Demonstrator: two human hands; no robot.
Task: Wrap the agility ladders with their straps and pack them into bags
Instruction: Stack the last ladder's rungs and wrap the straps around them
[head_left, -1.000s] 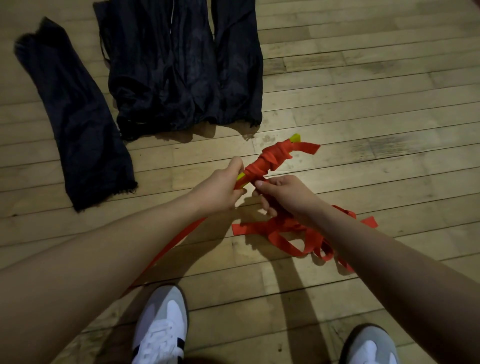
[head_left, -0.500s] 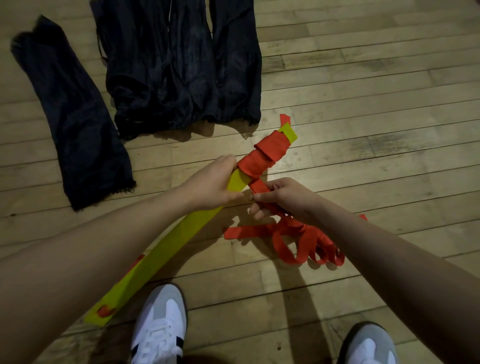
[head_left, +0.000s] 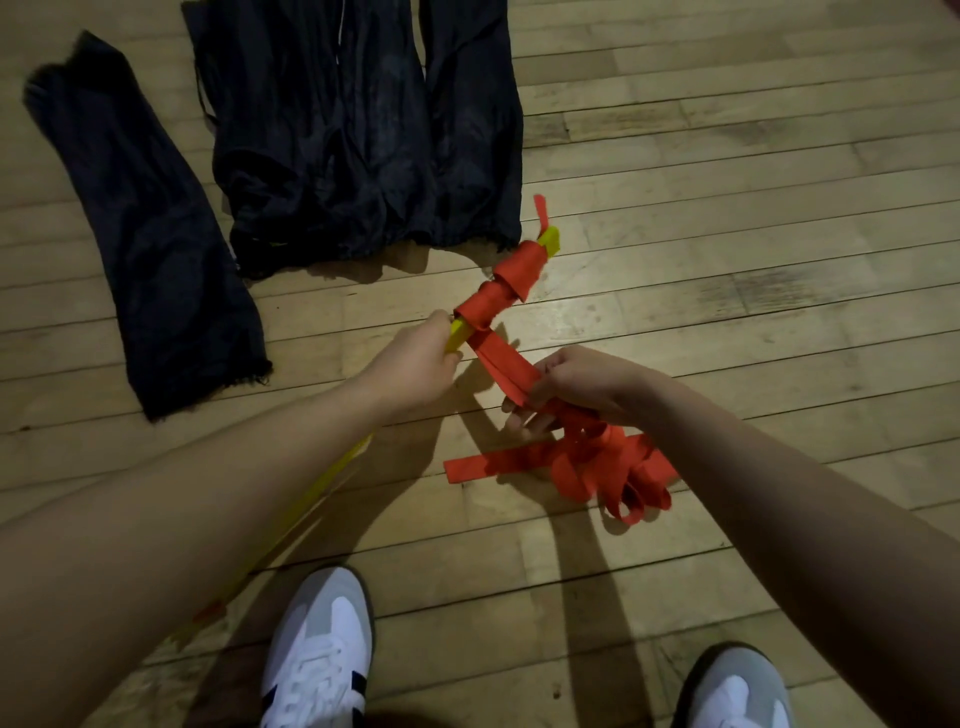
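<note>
At the upper left of the frame a dark bag (head_left: 150, 228) lies flat on the wooden floor (head_left: 727, 218), with more dark bags (head_left: 363, 130) beside it. At centre, your left hand (head_left: 415, 364) grips the yellow ladder rungs (head_left: 460, 332), partly bound in red strap (head_left: 506, 291). Right of it, your right hand (head_left: 576, 389) pinches the strap's free length; loose coils (head_left: 597, 467) lie below.

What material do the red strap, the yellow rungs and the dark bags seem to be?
Red strap: woven fabric, it seems; it lies flat, matte, and folds in soft loops.
Yellow rungs: probably plastic; straight, thin, smooth.
Dark bags: thin cloth, perhaps nylon; crumpled with a faint sheen.
</note>
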